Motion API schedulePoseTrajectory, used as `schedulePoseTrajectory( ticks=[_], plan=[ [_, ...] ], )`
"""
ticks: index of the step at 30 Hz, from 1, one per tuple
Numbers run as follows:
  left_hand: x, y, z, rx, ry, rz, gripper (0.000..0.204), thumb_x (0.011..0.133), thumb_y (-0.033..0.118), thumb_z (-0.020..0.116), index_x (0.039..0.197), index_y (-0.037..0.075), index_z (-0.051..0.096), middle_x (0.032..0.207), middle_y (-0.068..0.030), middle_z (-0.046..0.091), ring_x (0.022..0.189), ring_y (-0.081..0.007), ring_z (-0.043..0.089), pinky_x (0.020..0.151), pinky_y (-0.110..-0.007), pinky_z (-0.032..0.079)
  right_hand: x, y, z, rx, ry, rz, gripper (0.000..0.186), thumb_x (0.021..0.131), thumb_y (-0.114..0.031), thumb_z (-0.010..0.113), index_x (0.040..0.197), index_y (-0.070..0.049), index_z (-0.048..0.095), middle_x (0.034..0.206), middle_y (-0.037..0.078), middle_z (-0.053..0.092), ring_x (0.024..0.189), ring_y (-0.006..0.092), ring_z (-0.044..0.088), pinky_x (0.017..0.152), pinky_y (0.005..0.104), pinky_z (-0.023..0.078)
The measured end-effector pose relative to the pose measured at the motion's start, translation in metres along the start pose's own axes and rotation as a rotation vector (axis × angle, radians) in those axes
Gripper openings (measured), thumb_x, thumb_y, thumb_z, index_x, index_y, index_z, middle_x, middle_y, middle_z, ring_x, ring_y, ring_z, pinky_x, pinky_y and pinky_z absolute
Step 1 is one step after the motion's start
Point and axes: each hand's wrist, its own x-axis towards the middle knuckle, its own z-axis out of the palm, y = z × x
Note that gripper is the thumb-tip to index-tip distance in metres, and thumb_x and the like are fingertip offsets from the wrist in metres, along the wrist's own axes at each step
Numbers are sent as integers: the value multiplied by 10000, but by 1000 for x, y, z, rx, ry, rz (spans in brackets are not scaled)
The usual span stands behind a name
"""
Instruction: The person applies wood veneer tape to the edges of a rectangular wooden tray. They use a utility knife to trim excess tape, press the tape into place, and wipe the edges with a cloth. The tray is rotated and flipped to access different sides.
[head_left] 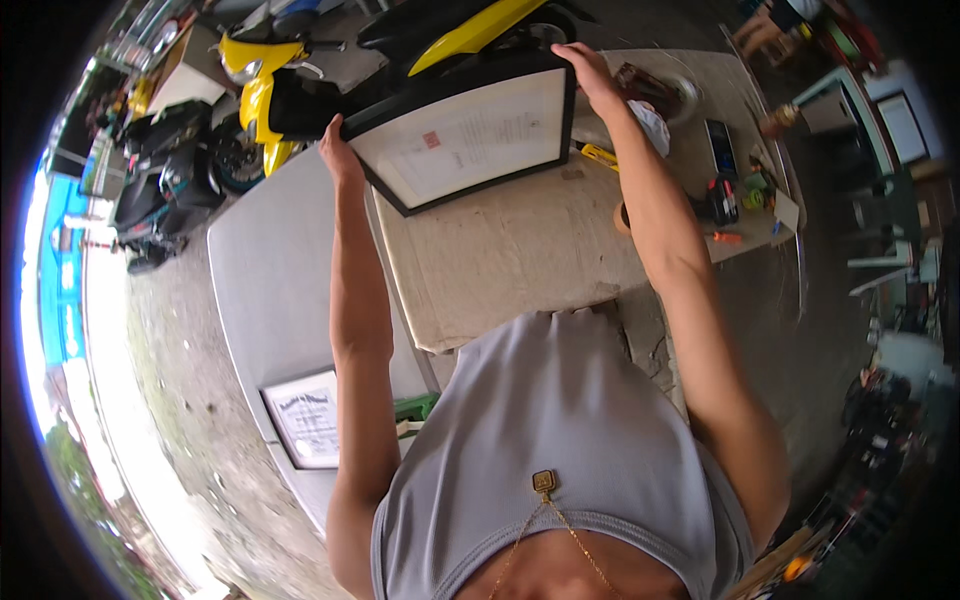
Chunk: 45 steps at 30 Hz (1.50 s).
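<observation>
A large black-framed certificate [470,150] is held tilted up over the far part of the work table, its white sheet facing me. My left hand [342,155] grips its left edge near the upper corner, fingers mostly behind the frame. Gripping the upper right corner is my right hand [588,78], also closed on the frame. The lower edge is close to or on the tan tabletop [500,260]; I cannot tell if it touches. A yellow utility knife [600,155] lies between the frame and my right forearm. Another framed certificate [305,420] lies beside my left forearm.
Right of my right arm lie a phone [720,147], a red-and-black tool [722,202], an orange-handled tool [728,238] and crumpled white material [653,128]. A grey panel [275,270] extends at left. Yellow [262,105] and dark [170,190] motorbikes stand beyond the table.
</observation>
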Motion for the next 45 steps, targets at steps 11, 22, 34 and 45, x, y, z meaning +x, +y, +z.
schedulePoseTrajectory(
  ticks=[11,22,34,45],
  plan=[
    [4,22,-24,-220,0,-137,366,893,323,595,1051,5,684,954,-53,650,930,-167,574,878,-284,422,-17,-28,11,-257,-17,38,573,811,-506,671,1148,-42,655,1014,117,670,960,213,607,865,337,459],
    [-192,32,-161,-88,-437,-1169,653,906,471,566,1301,-43,485,1194,-194,602,1028,-294,614,862,-392,502,-244,-9,-70,-136,-75,427,235,900,-324,665,982,-105,639,760,-28,576,690,49,557,542,241,460],
    [-264,-24,-159,473,-492,-475,323,856,110,691,1142,-11,605,931,-66,646,839,-136,588,751,-283,488,-350,145,-40,193,-35,364,493,850,-55,698,1297,-81,493,891,11,629,791,86,578,691,266,504],
    [-262,-72,-161,1127,-393,-342,471,769,206,766,1183,51,604,1136,-171,566,955,-284,601,823,-384,488,-303,130,-165,-561,192,249,166,814,-175,672,937,-64,679,866,123,705,826,275,687,735,361,529]
  ],
)
